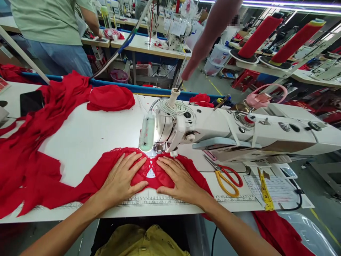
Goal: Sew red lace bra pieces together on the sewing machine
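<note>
A red lace bra (151,183) lies spread on the white sewing table, its crossed centre strips just below the needle area. My left hand (124,176) rests flat on the left cup, fingers stretched out. On the right cup, my right hand (176,176) lies flat in the same way, thumb pointing inward. Directly beyond my fingertips stands the white sewing machine (210,124), with its presser foot (160,147) close to the bra's upper edge. Whether the foot touches the cloth I cannot tell.
Scissors (225,176) with orange and red handles lie at right, near a yellow measuring tape (265,192) and a paper sheet (279,188). Red fabric (50,124) covers the left side, by a black phone (31,103). A co-worker (58,39) stands beyond the table.
</note>
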Demonstrator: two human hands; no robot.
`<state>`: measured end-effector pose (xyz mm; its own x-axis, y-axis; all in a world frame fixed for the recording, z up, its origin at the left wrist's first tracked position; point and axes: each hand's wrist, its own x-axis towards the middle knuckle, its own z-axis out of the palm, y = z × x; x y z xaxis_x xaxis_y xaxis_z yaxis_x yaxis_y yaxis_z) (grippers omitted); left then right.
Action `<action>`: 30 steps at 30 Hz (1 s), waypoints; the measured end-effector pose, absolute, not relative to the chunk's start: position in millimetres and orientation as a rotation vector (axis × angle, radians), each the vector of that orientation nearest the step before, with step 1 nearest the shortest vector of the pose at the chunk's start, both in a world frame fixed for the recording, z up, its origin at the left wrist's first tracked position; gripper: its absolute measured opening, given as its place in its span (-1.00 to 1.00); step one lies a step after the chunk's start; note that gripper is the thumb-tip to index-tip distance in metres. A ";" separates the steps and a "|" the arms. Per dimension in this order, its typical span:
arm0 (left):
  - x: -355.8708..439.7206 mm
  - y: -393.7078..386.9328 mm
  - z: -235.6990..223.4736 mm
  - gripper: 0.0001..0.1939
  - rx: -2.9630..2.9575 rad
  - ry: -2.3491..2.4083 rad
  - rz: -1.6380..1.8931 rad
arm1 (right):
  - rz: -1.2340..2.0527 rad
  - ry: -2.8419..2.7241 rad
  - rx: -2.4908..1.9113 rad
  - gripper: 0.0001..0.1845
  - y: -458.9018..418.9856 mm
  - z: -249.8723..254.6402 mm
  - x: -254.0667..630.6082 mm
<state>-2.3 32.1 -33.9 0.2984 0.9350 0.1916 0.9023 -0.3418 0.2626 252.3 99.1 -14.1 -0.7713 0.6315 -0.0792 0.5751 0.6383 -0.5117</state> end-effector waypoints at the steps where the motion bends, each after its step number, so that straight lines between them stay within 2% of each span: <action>1: -2.8 32.4 -33.9 -0.30 2.445 1.732 0.471 | 0.808 -2.747 -1.013 0.00 99.6 -14.1 252.6; 17: -4.3 33.4 -34.8 -0.30 2.472 1.713 0.484 | 0.809 -2.724 -0.993 0.01 100.2 -13.3 253.6; 30: -10.2 36.9 -32.1 -0.21 2.505 1.651 0.418 | 0.800 -2.738 -0.997 0.03 100.1 -11.4 254.5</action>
